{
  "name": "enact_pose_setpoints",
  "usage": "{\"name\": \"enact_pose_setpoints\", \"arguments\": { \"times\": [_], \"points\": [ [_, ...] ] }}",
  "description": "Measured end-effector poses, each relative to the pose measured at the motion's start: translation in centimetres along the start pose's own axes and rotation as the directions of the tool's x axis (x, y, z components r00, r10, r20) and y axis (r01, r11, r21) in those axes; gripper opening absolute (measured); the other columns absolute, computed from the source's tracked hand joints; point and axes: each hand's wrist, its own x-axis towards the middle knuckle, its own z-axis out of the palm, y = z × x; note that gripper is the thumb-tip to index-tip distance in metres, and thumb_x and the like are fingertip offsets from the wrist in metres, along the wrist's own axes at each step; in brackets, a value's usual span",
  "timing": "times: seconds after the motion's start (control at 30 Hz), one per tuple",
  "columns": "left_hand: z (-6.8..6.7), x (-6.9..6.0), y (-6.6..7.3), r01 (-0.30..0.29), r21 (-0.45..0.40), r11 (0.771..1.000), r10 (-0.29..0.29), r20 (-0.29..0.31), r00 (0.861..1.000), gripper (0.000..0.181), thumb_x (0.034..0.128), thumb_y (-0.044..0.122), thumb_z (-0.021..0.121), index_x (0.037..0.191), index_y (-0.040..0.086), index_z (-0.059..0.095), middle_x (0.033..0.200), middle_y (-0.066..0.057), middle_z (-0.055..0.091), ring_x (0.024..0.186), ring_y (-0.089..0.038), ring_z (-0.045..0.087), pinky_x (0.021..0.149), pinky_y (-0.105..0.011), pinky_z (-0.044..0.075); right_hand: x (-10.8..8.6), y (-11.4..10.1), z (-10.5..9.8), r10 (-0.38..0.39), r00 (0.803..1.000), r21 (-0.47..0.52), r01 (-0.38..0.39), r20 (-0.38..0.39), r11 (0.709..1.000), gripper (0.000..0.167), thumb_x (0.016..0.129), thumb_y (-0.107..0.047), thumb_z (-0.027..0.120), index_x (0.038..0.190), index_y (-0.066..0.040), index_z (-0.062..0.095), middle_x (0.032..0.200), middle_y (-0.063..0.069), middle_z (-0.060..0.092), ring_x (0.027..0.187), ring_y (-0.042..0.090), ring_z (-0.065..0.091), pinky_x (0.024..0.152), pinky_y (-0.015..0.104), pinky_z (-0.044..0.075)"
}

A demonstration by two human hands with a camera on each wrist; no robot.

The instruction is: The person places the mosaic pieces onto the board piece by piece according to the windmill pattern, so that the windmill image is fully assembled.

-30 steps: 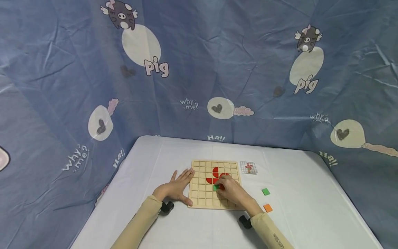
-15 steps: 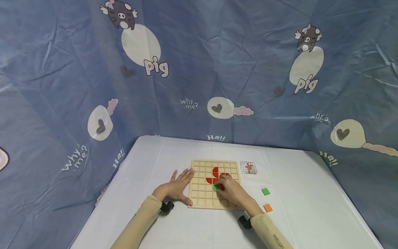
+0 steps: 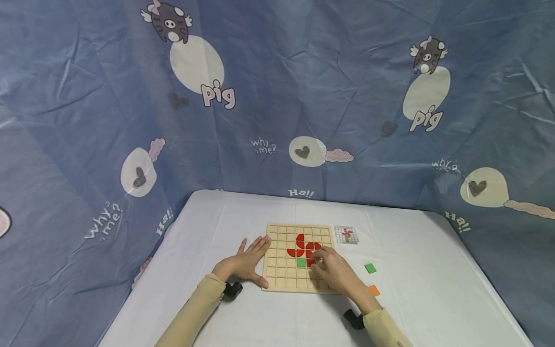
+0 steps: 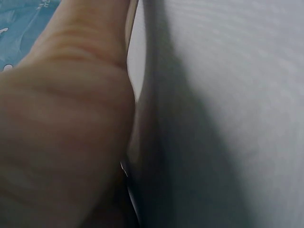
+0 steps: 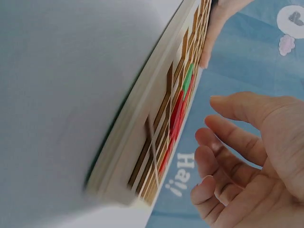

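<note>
A wooden grid board [image 3: 281, 277] lies on the table, with several red quarter-round pieces [image 3: 300, 238] set in a pinwheel near its middle. One green square [image 3: 301, 262] sits in a cell just below them. With fingers spread, my left hand [image 3: 244, 264] rests at the board's left edge, thumb near the lower corner. My right hand [image 3: 334, 270] hovers over the board's right part, covering some cells. In the right wrist view its fingers [image 5: 237, 137] bend loosely, apart from the thumb, holding nothing. The left wrist view shows mostly skin and the tabletop.
Right of the board lie a loose green square [image 3: 370, 268] and an orange square [image 3: 374, 290], partly behind my right wrist. A pattern card [image 3: 347, 234] lies by the board's upper right corner. Behind the white table [image 3: 243, 212] hangs a blue printed cloth [image 3: 269, 96].
My right hand has let go of the green square, which stays in its cell, and has moved a little to the right. My left hand has kept its place.
</note>
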Motion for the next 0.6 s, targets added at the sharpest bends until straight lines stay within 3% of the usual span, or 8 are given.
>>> {"name": "enact_pose_setpoints", "arguments": {
  "times": [0.13,0.4,0.6],
  "points": [
    [-0.1,0.0,0.1,0.005,0.007,1.0,-0.005,0.004,1.0,0.132,0.0647,0.069,0.074,0.155,0.007,0.001,0.164,-0.01,-0.003,0.151,-0.031,-0.003,0.115,-0.066,-0.006,-1.5,1.2,-1.2,0.068,0.998,0.011,-0.068,-0.012,0.998,0.011,0.085,-0.016,0.074,0.094,-0.014,0.069,0.088,-0.006,0.061,0.075,0.007,0.053,0.062,0.022,0.047],
    [-0.3,0.0,0.3,0.008,0.006,1.0,-0.008,0.009,1.0,0.131,0.0659,0.068,0.074,0.155,0.007,0.001,0.164,-0.01,-0.003,0.151,-0.031,-0.003,0.115,-0.065,-0.006,-4.9,4.4,-4.1,0.167,0.985,-0.033,-0.169,-0.052,0.985,0.013,0.082,-0.017,0.075,0.092,-0.015,0.067,0.087,-0.006,0.063,0.077,0.009,0.054,0.065,0.025,0.047],
    [-0.2,0.1,0.1,0.008,0.012,1.0,-0.008,0.008,1.0,0.131,0.0654,0.068,0.074,0.155,0.006,0.002,0.164,-0.011,-0.003,0.151,-0.032,-0.003,0.115,-0.065,-0.006,-7.5,6.2,-6.2,0.276,0.961,-0.029,-0.276,-0.025,0.961,0.012,0.086,-0.02,0.072,0.094,-0.013,0.066,0.088,-0.006,0.062,0.075,0.009,0.052,0.061,0.022,0.044]
  ]
}}
